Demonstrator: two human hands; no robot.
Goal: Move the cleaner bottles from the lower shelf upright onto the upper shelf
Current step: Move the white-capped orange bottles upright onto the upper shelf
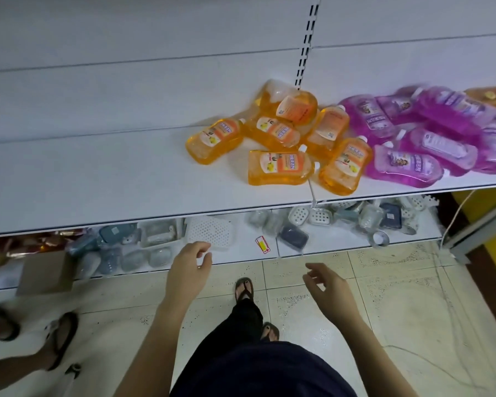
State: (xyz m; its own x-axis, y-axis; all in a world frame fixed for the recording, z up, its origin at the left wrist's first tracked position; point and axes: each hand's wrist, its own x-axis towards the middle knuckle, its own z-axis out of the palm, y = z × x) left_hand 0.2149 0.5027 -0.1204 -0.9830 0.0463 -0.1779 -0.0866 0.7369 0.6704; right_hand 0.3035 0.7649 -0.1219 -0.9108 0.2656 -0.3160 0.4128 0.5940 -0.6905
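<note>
Bottles (279, 167) flat on shelf (98, 179), beyond left hand (191, 263) and right hand (327, 285); both loose, empty

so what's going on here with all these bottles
A person stands facing a store shelf, with the left hand and the right hand held out low in front, fingers relaxed and holding nothing. The orange bottles and purple bottles lie on their sides in a loose heap on the shelf. None is upright, and neither hand touches one.
</note>
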